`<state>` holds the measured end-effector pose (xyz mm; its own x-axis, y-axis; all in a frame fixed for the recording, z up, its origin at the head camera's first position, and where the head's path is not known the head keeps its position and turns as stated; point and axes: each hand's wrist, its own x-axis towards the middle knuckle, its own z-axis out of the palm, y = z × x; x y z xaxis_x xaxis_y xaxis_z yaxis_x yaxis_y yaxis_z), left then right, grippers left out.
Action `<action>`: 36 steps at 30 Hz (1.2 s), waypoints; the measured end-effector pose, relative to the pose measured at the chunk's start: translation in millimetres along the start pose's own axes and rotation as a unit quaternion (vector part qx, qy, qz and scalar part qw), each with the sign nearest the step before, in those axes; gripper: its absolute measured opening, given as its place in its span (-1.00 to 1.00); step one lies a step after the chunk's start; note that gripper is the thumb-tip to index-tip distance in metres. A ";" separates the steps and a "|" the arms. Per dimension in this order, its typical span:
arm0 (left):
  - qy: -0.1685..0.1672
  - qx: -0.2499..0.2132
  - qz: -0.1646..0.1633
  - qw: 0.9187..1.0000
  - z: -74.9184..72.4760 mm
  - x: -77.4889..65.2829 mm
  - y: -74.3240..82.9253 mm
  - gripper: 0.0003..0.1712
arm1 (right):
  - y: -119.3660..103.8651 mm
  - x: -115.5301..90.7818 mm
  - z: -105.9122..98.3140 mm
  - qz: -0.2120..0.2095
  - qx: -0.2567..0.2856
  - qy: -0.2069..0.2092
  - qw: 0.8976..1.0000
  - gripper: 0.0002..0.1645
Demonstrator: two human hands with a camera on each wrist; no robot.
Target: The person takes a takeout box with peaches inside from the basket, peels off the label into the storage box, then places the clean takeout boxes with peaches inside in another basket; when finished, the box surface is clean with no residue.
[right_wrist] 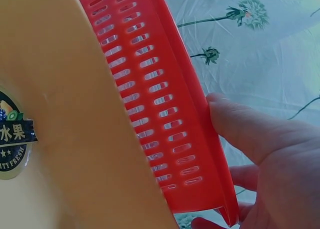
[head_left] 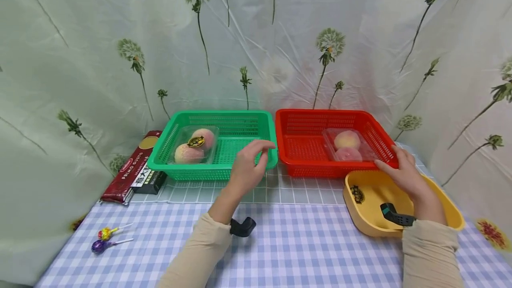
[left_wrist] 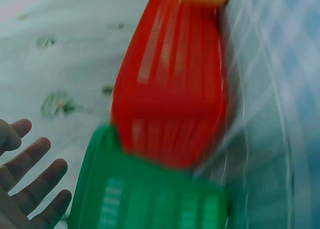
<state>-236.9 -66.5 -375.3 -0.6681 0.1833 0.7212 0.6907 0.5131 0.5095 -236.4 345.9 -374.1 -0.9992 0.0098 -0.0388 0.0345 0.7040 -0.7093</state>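
My left hand (head_left: 249, 166) hovers by the front right corner of the green basket (head_left: 176, 169), its fingers spread and holding nothing in the left wrist view. That basket contains a clear pack of two peach-like fruits (head_left: 190, 153) bearing a black label. At the front right corner of the red basket (head_left: 316, 170), my right hand (head_left: 408, 177) grips the rim, with the thumb (right_wrist: 240, 124) on it and the other fingers beyond. Inside the red basket lies another clear pack of two peach-like fruits (head_left: 348, 140). Below my right forearm sits a yellow tub (head_left: 370, 210).
Left of the green basket lie a dark red spaghetti packet (head_left: 128, 170) and a black packet (head_left: 154, 182). Two lollipops, one yellow (head_left: 106, 233) and one purple (head_left: 100, 246), lie on the checked cloth (head_left: 296, 243). White wire mesh (head_left: 304, 191) runs under the baskets.
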 end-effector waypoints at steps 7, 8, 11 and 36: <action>0.049 0.047 -0.042 0.997 -51.9 -10.2 -31.3 -0.73 | 0.2 -0.6 0.1 -0.004 0.002 0.003 1.000 0.11; 0.051 0.050 -0.052 0.996 -57.7 -11.3 -35.1 -0.72 | 0.0 -0.6 0.0 -0.005 0.002 0.003 1.000 0.11; 0.056 0.075 -0.077 0.993 -73.0 -14.6 -45.9 -0.72 | -0.9 -0.8 0.5 -0.005 0.002 0.002 1.000 0.11; 0.157 0.216 -0.384 0.884 -157.8 -35.8 -99.0 -0.57 | -24.8 -6.4 3.5 -0.042 -0.073 0.091 0.992 0.03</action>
<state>-237.7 -256.1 -377.5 -0.7380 -0.5642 0.3702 -0.1473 0.6700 0.7276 -230.8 325.9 -358.7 -0.9860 0.0651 0.1532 -0.0395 0.8025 -0.5954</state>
